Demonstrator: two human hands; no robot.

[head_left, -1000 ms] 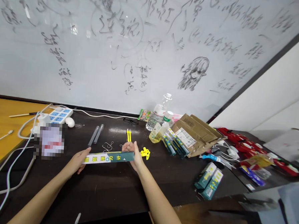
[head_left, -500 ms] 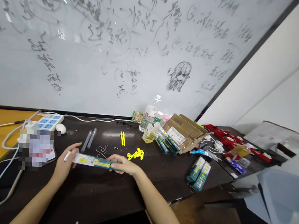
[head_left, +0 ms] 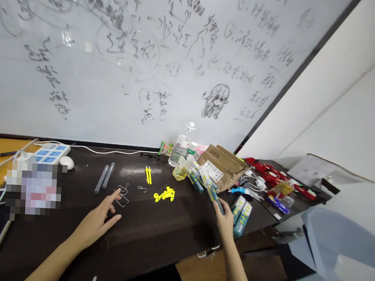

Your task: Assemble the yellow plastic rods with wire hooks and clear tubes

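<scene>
My left hand (head_left: pixel 97 221) is over the dark table with its fingers apart, its fingertips beside bent metal wires (head_left: pixel 122 196). On the right, my right hand (head_left: pixel 224 218) grips the lower end of a long teal and white package (head_left: pixel 210 187), tilted beside the cardboard (head_left: pixel 219 165). Yellow plastic pieces (head_left: pixel 165 194) lie in a small pile between the hands. Behind them are two yellow sticks (head_left: pixel 148 175), and two clear tubes (head_left: pixel 105 178) rest farther left.
Bottles (head_left: pixel 183 165) stand near the whiteboard. Two teal boxes (head_left: pixel 242 219) lie near the table's right edge, with red items (head_left: pixel 270 172) beyond. A power strip (head_left: pixel 52 153) and white cables are at the left, and a blue-grey chair (head_left: pixel 319 256) is at lower right.
My left hand has let go of the package and moved right, its fingers now spread. My right hand has carried the package right, to the cardboard. The view has shifted slightly.
</scene>
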